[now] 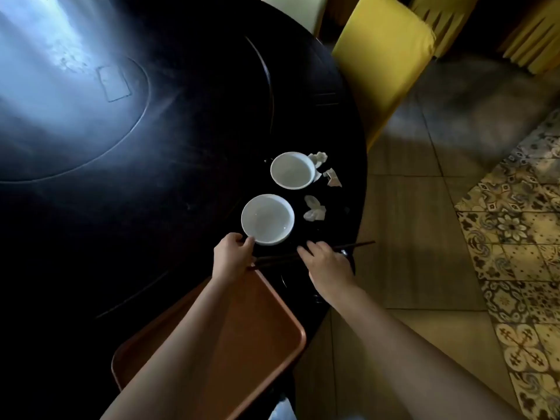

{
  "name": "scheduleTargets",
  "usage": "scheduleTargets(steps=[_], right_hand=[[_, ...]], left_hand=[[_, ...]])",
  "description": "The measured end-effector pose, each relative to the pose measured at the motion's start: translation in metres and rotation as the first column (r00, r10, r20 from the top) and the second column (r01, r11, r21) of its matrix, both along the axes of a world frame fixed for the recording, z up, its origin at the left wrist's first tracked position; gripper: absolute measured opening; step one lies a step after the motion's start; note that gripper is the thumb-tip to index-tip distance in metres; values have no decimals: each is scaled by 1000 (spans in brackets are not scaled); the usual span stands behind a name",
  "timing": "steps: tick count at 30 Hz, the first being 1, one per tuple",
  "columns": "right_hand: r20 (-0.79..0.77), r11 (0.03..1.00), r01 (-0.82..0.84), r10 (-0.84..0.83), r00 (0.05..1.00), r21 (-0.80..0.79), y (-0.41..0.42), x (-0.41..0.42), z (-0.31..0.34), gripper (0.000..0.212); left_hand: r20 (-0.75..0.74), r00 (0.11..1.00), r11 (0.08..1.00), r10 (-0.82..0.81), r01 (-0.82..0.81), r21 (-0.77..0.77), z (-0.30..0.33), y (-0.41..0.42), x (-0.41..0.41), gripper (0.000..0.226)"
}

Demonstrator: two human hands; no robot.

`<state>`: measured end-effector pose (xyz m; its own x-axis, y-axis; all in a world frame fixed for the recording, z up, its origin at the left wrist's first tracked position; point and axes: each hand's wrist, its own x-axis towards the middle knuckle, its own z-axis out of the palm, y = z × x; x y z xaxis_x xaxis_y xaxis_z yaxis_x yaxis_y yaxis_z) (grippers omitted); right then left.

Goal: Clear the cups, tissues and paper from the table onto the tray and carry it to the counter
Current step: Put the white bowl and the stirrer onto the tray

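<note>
White near cup (268,219) at left hand (232,253) fingertips.

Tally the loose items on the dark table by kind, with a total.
White cups: 2, the near cup and the far cup
Crumpled white tissue or paper scraps: 4
Dark chopsticks: 2
Orange tray: 1
Total: 9

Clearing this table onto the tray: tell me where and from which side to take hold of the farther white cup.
Grip the farther cup by its rim on the near-left side, thumb inside the wall, fingers outside. It stands upright and looks empty, so the rim is open all round, but crumpled tissues crowd its right side. The left hand is already at the nearer cup, so the right hand is probably freer.
</note>
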<state>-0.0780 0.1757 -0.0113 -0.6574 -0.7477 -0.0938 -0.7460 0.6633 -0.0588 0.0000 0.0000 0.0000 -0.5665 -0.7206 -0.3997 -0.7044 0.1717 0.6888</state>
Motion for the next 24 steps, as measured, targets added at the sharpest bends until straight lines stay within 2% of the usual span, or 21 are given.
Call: scheduleTargets(steps=[2, 4, 8, 13, 16, 24], right_hand=[[4, 1000, -7, 8, 1000, -22, -2, -1, -1, 55], [12, 1000, -12, 12, 1000, 5, -1, 1, 1, 39], [26, 1000, -10, 9, 1000, 28, 2, 2, 1, 35], [-40, 998, -2, 0, 999, -55, 10, 0, 10, 30], [-6, 989, 8, -9, 1000, -145, 25, 1, 15, 31], [127, 965, 138, -111, 986, -225, 46, 8, 26, 30]], left_hand=[[-42, 995, 968, 94, -81, 238, -7, -4, -8, 23], [-55, 984, 903, 169, -132, 409, -14, -5, -15, 21], [-90, 953, 777, 289, -179, 603, -15, -7, -19, 19], [-102, 937, 771, 334, -209, 601, -9, -9, -14, 17], [-122, 919, 777, 374, -239, 582, 0, -11, -4, 14], [-251, 845, 788, 472, -277, 550, 38, -9, 75, 20]])
